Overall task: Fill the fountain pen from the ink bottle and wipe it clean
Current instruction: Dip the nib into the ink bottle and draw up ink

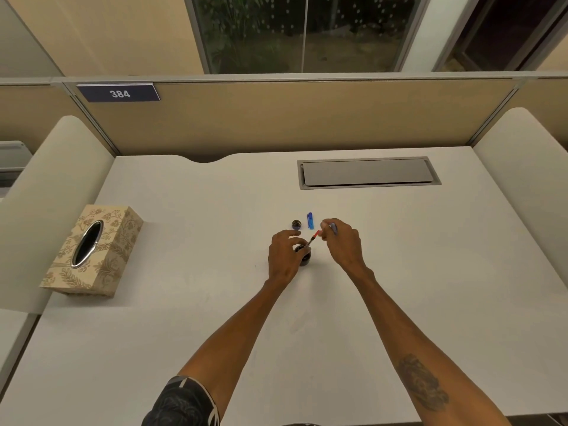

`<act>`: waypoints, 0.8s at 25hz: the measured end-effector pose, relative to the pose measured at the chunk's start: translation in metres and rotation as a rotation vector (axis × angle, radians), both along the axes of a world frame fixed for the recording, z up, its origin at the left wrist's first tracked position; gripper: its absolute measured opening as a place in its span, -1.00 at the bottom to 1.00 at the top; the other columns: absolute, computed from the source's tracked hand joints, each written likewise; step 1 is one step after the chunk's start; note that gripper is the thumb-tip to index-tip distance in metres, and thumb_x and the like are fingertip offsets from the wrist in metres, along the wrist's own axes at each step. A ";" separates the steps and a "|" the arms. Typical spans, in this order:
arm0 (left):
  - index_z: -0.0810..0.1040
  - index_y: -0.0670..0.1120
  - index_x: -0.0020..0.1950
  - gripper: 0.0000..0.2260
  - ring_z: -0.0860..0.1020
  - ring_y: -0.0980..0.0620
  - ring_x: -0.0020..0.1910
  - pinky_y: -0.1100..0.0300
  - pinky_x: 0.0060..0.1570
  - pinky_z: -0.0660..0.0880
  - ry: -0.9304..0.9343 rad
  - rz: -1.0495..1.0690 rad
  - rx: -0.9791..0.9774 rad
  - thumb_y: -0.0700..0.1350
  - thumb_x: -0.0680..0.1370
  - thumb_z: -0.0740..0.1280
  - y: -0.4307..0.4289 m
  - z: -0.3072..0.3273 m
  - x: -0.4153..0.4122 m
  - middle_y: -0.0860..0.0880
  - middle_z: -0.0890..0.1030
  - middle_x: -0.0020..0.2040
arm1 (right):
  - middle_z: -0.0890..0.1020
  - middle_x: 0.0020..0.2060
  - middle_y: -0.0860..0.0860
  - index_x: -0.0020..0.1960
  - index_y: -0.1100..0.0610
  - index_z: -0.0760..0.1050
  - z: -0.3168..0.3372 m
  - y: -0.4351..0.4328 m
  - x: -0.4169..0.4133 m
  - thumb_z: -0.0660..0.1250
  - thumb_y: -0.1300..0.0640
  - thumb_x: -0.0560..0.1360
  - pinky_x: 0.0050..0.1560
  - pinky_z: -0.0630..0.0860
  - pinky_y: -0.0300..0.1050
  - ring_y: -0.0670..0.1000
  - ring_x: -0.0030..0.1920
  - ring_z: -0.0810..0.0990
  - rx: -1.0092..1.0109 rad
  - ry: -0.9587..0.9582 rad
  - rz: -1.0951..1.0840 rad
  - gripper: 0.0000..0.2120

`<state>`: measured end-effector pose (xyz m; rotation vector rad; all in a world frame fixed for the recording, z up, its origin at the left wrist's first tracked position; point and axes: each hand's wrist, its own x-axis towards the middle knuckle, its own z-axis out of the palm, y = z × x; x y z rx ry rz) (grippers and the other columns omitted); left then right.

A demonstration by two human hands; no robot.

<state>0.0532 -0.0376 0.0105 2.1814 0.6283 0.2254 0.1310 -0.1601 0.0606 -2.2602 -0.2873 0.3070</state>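
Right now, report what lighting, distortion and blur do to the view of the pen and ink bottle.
Head view: warm, even light, no glare on the desk; wide-angle stretch splays the desk's sides; the pen and ink bottle look small and slightly soft, the bottle partly hidden by the left hand.

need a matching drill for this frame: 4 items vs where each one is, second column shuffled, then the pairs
1 ink bottle
2 fountain pen
3 blue pen cap
4 tissue box

a far left of the desk
b gripped by the left hand
c lying on the desk beyond both hands
d held by the right hand, tip at the bottle

Pairs: 1-b, 2-d, 3-c, 4-a
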 end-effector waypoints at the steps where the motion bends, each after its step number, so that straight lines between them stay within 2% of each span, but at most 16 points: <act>1: 0.72 -0.12 0.02 -0.84 0.46 -0.03 0.30 0.14 0.29 0.34 0.007 -0.001 -0.004 -0.08 0.50 0.48 0.000 0.000 0.001 -0.05 0.62 0.25 | 0.67 0.11 0.15 0.24 0.24 0.56 0.001 -0.001 0.003 0.14 0.08 0.67 0.16 0.48 -0.13 0.13 0.12 0.63 -0.019 -0.025 0.004 -0.67; 3: 0.73 -0.11 0.03 -0.83 0.45 -0.03 0.31 0.16 0.30 0.31 0.025 -0.010 0.004 -0.07 0.50 0.48 0.001 0.000 0.002 -0.05 0.61 0.27 | 0.65 0.15 0.16 0.23 0.25 0.59 -0.002 -0.005 0.008 0.19 0.12 0.65 0.22 0.53 -0.04 0.14 0.13 0.63 -0.021 -0.050 0.042 -0.69; 5: 0.73 -0.11 0.04 -0.82 0.44 -0.03 0.33 0.17 0.30 0.30 0.031 -0.023 0.022 -0.06 0.50 0.48 0.002 0.001 0.002 -0.04 0.60 0.28 | 0.66 0.09 0.18 0.17 0.26 0.61 -0.001 -0.010 0.013 0.25 0.13 0.62 0.01 0.65 0.07 0.14 0.03 0.66 0.045 0.013 0.060 -0.74; 7: 0.73 -0.12 0.04 -0.81 0.43 -0.02 0.34 0.15 0.31 0.30 0.025 -0.029 0.033 -0.06 0.50 0.48 0.003 0.002 0.002 -0.03 0.59 0.30 | 0.67 0.03 0.18 0.16 0.23 0.61 0.001 -0.013 0.016 0.29 0.16 0.60 -0.24 0.68 -0.02 0.11 -0.05 0.68 0.063 0.084 0.149 -0.78; 8: 0.73 -0.12 0.04 -0.81 0.43 -0.03 0.35 0.15 0.32 0.30 0.020 -0.032 0.037 -0.06 0.50 0.48 0.004 0.002 0.002 -0.04 0.59 0.31 | 0.67 0.01 0.18 0.17 0.22 0.61 0.003 -0.013 0.018 0.31 0.19 0.59 -0.29 0.67 -0.06 0.10 -0.06 0.68 0.037 0.099 0.212 -0.79; 13: 0.74 -0.12 0.02 -0.82 0.43 -0.04 0.36 0.14 0.32 0.31 0.004 -0.042 0.038 -0.07 0.47 0.50 0.005 0.003 0.002 -0.05 0.59 0.31 | 0.67 0.03 0.23 0.21 0.28 0.58 0.008 -0.006 0.024 0.35 0.22 0.56 -0.10 0.68 0.10 0.18 0.00 0.68 -0.077 0.119 0.295 -0.75; 20: 0.73 -0.09 0.05 -0.81 0.34 -0.06 0.46 0.00 0.46 0.22 0.028 0.021 -0.098 -0.06 0.48 0.49 0.005 -0.004 0.001 -0.03 0.55 0.38 | 0.67 -0.02 0.21 0.14 0.26 0.58 0.008 -0.001 0.022 0.37 0.16 0.54 -0.11 0.65 -0.04 0.14 -0.05 0.68 -0.147 0.122 0.242 -0.77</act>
